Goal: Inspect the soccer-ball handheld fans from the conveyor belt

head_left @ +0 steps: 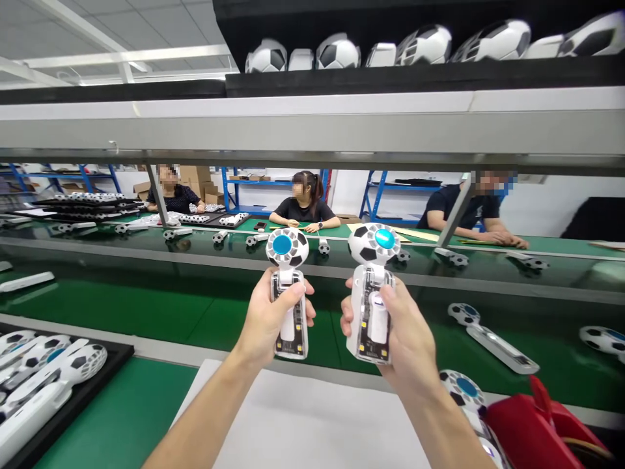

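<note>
Snugly, the left hand (268,319) has its fingers clamped round one soccer-ball handheld fan (288,249), the right hand (405,332) round a second fan (374,246); both show clear handles and blue hubs.

A black-and-white football pattern is shown on the round heads of the left gadget (287,246) and the right gadget (374,251), each centred on a bright blue disc. Their clear bodies are backed with white, and a dark circuit board is seen through them. The bench mat (117,407) is coloured green, the paper sheet (303,417) white, the tray (97,379) black, the red object (530,433) bright red, and the shelving uprights (224,192) blue.
</note>
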`<act>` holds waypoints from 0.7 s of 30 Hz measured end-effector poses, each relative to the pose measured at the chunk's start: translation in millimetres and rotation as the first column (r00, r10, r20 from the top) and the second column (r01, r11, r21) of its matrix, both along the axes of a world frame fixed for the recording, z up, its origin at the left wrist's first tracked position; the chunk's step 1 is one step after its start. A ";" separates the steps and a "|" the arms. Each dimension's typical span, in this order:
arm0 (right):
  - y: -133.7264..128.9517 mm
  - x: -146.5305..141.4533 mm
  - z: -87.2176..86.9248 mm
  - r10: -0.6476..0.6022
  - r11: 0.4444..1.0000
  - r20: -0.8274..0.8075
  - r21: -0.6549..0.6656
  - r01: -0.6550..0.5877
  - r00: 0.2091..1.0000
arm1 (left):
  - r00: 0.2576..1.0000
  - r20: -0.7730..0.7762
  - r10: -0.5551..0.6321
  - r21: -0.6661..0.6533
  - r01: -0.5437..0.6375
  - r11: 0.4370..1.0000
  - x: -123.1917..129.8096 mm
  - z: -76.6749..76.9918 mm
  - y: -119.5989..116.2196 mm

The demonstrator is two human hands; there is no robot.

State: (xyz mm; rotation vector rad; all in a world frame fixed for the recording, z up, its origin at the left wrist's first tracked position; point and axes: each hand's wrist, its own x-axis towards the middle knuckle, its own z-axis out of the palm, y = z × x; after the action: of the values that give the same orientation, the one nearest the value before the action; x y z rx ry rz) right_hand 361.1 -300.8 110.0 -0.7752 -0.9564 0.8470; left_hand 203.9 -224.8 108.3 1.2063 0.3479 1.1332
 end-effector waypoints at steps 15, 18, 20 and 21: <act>-0.9 -0.8 1.6 -0.155 0.988 0.010 0.021 0.154 0.988 | 0.997 -0.076 0.028 0.017 -0.027 0.999 -1.5 -8.9 11.7; -4.6 -3.7 6.6 -0.004 0.995 -0.087 -0.095 -0.004 0.996 | 0.990 -0.096 0.103 0.113 -0.092 0.989 -0.1 -12.0 15.9; -8.5 -3.6 7.8 0.020 0.989 -0.037 -0.147 -0.026 0.999 | 0.981 -0.088 0.175 0.143 -0.162 0.976 -0.5 -13.0 18.1; -11.1 -1.6 7.3 -0.076 0.989 0.038 -0.126 0.080 0.996 | 0.971 -0.086 0.225 0.153 -0.210 0.966 -1.2 -13.4 19.5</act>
State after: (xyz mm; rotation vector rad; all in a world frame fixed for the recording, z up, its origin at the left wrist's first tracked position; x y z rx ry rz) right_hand 359.6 -312.0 117.3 -0.9338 -0.9020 0.8354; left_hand 202.6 -205.3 95.0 1.3812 0.4946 1.3054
